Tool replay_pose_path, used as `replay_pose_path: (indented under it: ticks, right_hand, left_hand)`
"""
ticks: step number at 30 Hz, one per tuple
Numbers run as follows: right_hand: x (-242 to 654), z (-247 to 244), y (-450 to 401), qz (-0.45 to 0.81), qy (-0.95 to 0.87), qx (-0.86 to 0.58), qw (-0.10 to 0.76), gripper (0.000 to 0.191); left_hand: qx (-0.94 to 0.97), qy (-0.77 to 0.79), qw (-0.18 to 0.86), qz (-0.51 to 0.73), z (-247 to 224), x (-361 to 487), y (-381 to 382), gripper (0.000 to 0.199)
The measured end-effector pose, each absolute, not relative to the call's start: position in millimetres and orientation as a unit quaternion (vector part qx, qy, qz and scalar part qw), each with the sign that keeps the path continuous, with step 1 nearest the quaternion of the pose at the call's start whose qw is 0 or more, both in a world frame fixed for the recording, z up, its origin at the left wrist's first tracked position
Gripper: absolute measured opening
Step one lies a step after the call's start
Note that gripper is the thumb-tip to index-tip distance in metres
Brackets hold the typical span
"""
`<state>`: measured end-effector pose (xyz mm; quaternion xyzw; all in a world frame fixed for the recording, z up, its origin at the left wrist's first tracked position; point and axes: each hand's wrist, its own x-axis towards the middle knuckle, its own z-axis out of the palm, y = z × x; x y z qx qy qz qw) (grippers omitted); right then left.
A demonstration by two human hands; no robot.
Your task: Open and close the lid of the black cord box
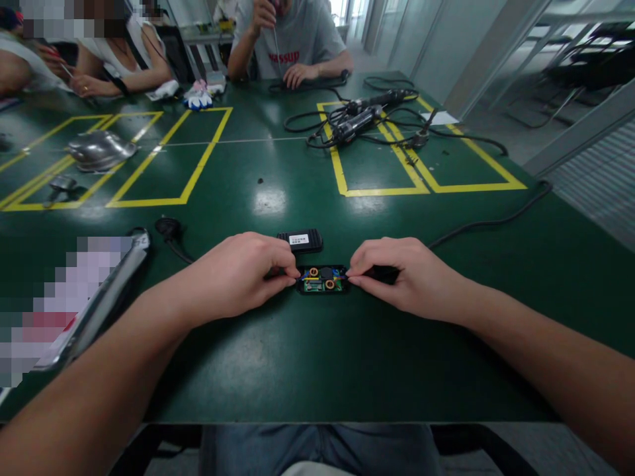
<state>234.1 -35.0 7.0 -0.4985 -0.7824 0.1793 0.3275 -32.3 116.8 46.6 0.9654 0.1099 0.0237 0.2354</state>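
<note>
A small open black case [303, 291] lies on the table in front of me, with a green circuit board [322, 279] in it. Copper-coloured ring coils and blue and yellow wires show on the board. My left hand [248, 274] pinches at the case's left end, thumb against forefinger. At the right end my right hand [397, 274] pinches in the same way, with a black cord part under its palm. Fingertips hide whether wires or the case edge are gripped. Just behind lies a ribbed black cover [312, 246] with a white label.
A black plug [169, 229] on a cord lies left; another cord [491, 228] runs right. A clear-edged plastic bag [141, 248] lies near my left arm. Black tools with cables [357, 122], a metal part [99, 149] and gloves [198, 98] lie farther back. People sit across the table [278, 377].
</note>
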Motion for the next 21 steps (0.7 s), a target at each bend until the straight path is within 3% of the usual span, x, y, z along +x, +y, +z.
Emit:
replay_pose_path:
  ticks: [5, 11, 21]
  right_hand:
    - [234, 6, -36, 0.164, -0.783, -0.506, 0.322, 0.008]
    - [231, 4, -38, 0.139, -0.783, -0.521, 0.309, 0.006]
    - [228, 6, -42, 0.178, -0.759, -0.536, 0.325, 0.023]
  left_hand:
    - [0.973, 0.101, 0.202, 0.047, 47, -33, 115, 0.017]
    - [0.958, 0.154, 0.163, 0.181, 27, -24, 117, 0.03]
    - [0.953, 0.218, 0.166, 0.131, 18, -21, 123, 0.042]
